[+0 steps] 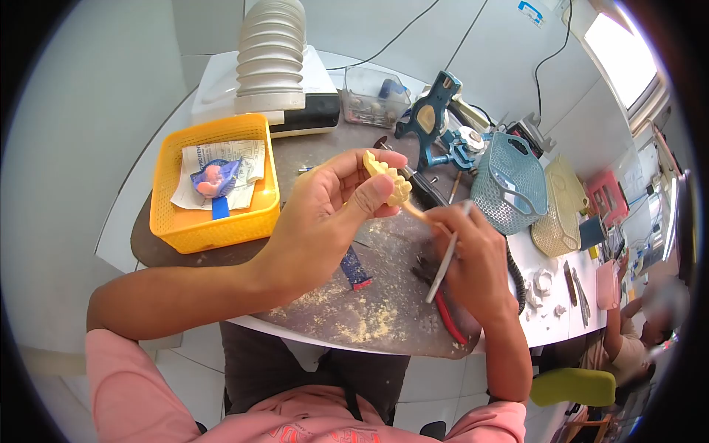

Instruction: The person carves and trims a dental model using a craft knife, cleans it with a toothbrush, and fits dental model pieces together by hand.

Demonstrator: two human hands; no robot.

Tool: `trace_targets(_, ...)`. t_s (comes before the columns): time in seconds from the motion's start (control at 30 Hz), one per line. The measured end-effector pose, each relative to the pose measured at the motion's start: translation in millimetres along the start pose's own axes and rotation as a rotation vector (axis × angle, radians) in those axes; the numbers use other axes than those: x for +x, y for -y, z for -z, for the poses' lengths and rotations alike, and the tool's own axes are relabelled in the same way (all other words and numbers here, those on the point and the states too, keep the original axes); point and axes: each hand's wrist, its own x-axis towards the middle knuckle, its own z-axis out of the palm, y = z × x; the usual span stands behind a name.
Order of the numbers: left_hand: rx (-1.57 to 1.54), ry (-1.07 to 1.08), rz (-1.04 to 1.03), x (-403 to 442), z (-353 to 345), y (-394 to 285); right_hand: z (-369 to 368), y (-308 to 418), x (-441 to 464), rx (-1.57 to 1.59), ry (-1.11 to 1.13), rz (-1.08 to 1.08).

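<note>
My left hand (325, 203) is raised above the bench and closed on a pale yellow dental cast (395, 187), gripped between thumb and fingers with its row of teeth showing. Close by on the right, my right hand (473, 255) holds a slender grey-white pen-like tool (447, 258), whose lower end points down toward the bench. One finger of that hand reaches to the cast's edge. Below the hands, yellow shavings (354, 314) are scattered on the brown mat (310, 277). Pliers with a red handle (448, 317) lie partly hidden under my right hand.
A yellow basket (214, 240) with papers and a blue-wrapped pink piece stands left. Behind are a ribbed hose (271, 55), a clear box (375, 96) and a blue articulator (436, 118). Blue (509, 181) and cream baskets (555, 221) stand right. Another person (628, 332) sits at far right.
</note>
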Motion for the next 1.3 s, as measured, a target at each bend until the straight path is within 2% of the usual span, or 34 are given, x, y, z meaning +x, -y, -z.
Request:
trace_targets(0.07, -0.088, -0.039, 0.000, 1, 0, 0, 4, 4, 3, 0.009, -0.171, -0.074)
trace_targets(0.1, -0.091, -0.046, -0.006, 2, 1, 1, 5, 3, 3, 0.008, -0.167, -0.066)
trace_targets(0.17, -0.107, -0.050, 0.010, 3, 3, 5, 7, -2, 2, 0.231, -0.303, -0.099)
trace_targets(0.23, -0.112, -0.048, 0.018, 3, 4, 5, 7, -1, -1, 0.285, -0.305, -0.086)
trace_targets(0.43, -0.124, -0.019, 0.048, 2, 5, 8, 1, -1, 1, 0.361, -0.184, 0.055)
trace_targets(0.6, -0.178, -0.060, 0.153, 2, 5, 18, 17, -14, 1, 0.324, 0.013, -0.083)
trace_targets(0.67, -0.210, -0.131, 0.207, 3, 5, 15, 15, -22, 1, 0.364, 0.090, 0.098)
trace_targets(0.7, -0.210, -0.130, 0.208, 5, 6, 14, 14, -18, 1, 0.364, 0.089, 0.097)
trace_targets(0.77, -0.235, -0.110, 0.076, 8, 10, 11, 11, -5, 1, 0.278, 0.217, 0.066)
trace_targets(0.83, -0.220, -0.099, 0.081, 6, 7, 8, 14, -5, 3, 0.288, 0.254, 0.070)
trace_targets(0.9, -0.212, -0.088, 0.081, 5, 6, 7, 15, -10, 3, 0.397, 0.110, 0.236)
trace_targets(0.93, -0.210, -0.079, 0.080, 5, 6, 7, 15, -7, 3, 0.399, 0.001, 0.262)
trace_targets(0.97, -0.206, -0.069, 0.079, 5, 6, 7, 15, -5, 4, 0.399, 0.001, 0.261)
trace_targets(1.03, -0.177, -0.052, 0.087, 3, 5, 5, 13, -1, 4, 0.334, -0.174, 0.190)
trace_targets(1.1, -0.150, -0.032, 0.095, 4, 5, 5, 12, -5, 6, 0.326, -0.162, 0.207)
trace_targets(1.17, -0.125, -0.033, 0.101, 4, 5, 6, 15, -5, 7, 0.016, -0.269, -0.010)
trace_targets(1.23, -0.126, -0.021, 0.090, 2, 3, 4, 15, -10, 7, 0.040, -0.338, -0.049)
trace_targets(1.3, -0.126, -0.013, 0.075, 4, 2, 4, 15, -10, 3, 0.254, -0.318, 0.037)
